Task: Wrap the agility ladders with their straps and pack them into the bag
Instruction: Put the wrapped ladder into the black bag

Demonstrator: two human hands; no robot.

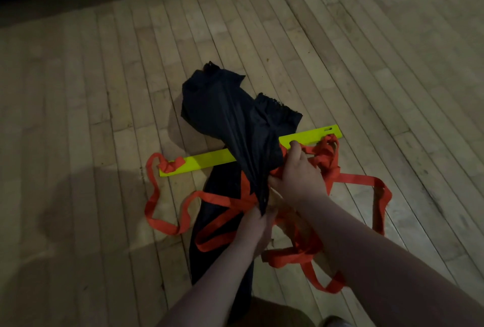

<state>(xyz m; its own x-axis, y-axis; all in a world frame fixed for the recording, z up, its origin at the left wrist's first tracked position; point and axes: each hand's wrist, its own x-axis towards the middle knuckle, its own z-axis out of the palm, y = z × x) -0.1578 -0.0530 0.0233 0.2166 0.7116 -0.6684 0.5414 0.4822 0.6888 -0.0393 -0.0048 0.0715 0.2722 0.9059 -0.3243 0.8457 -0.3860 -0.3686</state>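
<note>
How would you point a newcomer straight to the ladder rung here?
On the wooden plank floor, find the black bag lying mid-frame. Passing beneath it is a flat bar, the only bright yellow, rigid thing among limp orange straps.

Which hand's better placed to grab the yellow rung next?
Probably right: the right hand, bunching orange straps, is beside the yellow rung, fingertip at its edge; the left hand sits lower, gripping the black bag.

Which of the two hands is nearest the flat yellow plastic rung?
The right hand: it reaches the flat yellow plastic rung among the orange fabric straps, while the left hand grips the gathered end of the black fabric bag lower down.
</note>
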